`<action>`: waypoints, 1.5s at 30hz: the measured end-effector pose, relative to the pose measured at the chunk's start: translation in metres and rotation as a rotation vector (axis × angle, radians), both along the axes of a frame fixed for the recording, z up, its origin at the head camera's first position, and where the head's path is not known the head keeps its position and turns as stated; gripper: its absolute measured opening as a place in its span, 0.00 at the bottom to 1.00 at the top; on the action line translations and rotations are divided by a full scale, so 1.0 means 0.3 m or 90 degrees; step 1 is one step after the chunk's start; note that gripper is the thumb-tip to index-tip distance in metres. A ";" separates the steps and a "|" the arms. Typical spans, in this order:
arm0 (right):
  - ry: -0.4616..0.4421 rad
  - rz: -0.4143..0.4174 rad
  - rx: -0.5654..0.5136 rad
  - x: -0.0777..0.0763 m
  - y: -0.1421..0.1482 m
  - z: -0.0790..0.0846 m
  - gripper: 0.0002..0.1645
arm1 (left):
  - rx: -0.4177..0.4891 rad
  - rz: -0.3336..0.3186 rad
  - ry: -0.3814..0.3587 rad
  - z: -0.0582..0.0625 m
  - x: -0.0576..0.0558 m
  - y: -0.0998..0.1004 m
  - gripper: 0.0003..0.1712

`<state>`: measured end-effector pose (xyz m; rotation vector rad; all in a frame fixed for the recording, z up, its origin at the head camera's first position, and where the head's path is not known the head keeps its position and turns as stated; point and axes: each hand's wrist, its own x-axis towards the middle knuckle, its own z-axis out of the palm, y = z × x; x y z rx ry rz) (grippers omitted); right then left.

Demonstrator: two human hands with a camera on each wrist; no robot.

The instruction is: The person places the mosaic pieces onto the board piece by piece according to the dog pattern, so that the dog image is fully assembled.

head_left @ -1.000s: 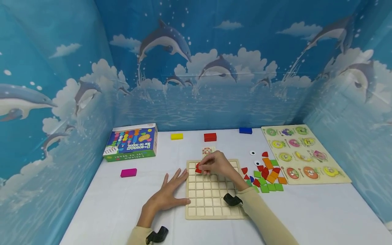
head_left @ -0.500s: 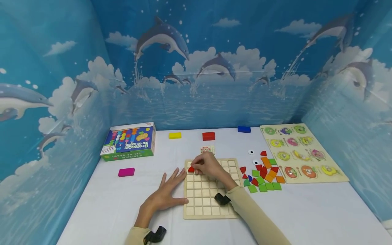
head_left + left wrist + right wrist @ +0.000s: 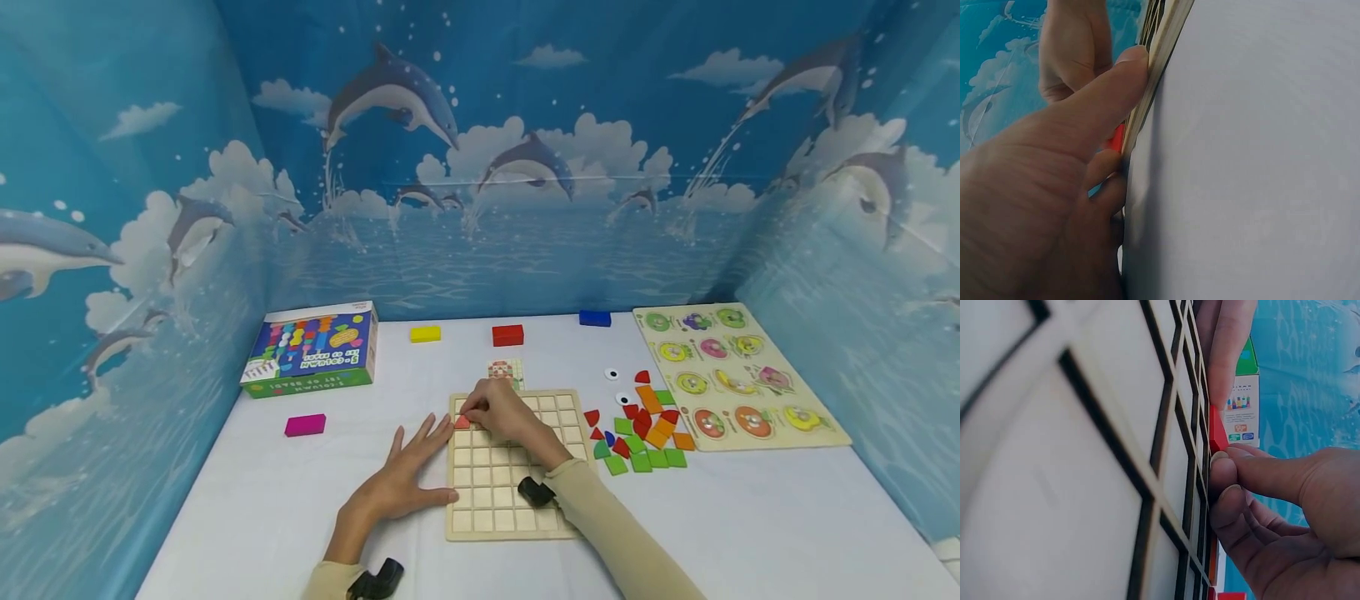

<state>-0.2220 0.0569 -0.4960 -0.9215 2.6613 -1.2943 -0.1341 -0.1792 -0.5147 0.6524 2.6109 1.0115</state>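
A square wooden grid board [image 3: 483, 498] lies in front of me. My right hand [image 3: 504, 410] reaches over its far left part and pinches a small red tile [image 3: 462, 422] between thumb and fingertips, at the left column. In the right wrist view the red tile [image 3: 1217, 431] stands out at the board surface, fingertips right at its edge. My left hand [image 3: 400, 485] lies spread along the board's left side. Its thumb [image 3: 1100, 103] touches the wooden edge in the left wrist view, and its other fingertips are near the upper left corner.
A printed picture card [image 3: 506, 372] lies behind the board. Loose orange, green, red and blue tiles [image 3: 641, 446] and two eye discs [image 3: 612, 374] are at right, beside a fruit puzzle board [image 3: 720, 383]. A bead box [image 3: 311, 350] and a magenta block [image 3: 305, 425] are at left.
My right hand has moved left and slightly nearer with the red tile, toward the board's left edge. The left hand keeps its place at the side.
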 end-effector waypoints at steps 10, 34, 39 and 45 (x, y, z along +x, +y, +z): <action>-0.013 -0.019 0.020 0.004 0.013 0.007 0.05 | 0.004 -0.001 -0.005 -0.002 -0.009 0.018 0.60; 0.103 -0.218 -0.062 -0.103 0.476 0.091 0.13 | 0.007 0.033 -0.008 0.003 -0.017 0.043 0.61; 0.072 -0.306 -0.032 -0.112 0.606 0.043 0.17 | 0.009 0.039 -0.011 -0.003 -0.014 0.037 0.62; 0.046 -0.346 0.005 -0.074 0.642 -0.028 0.19 | 0.013 0.040 -0.011 -0.001 0.002 0.012 0.61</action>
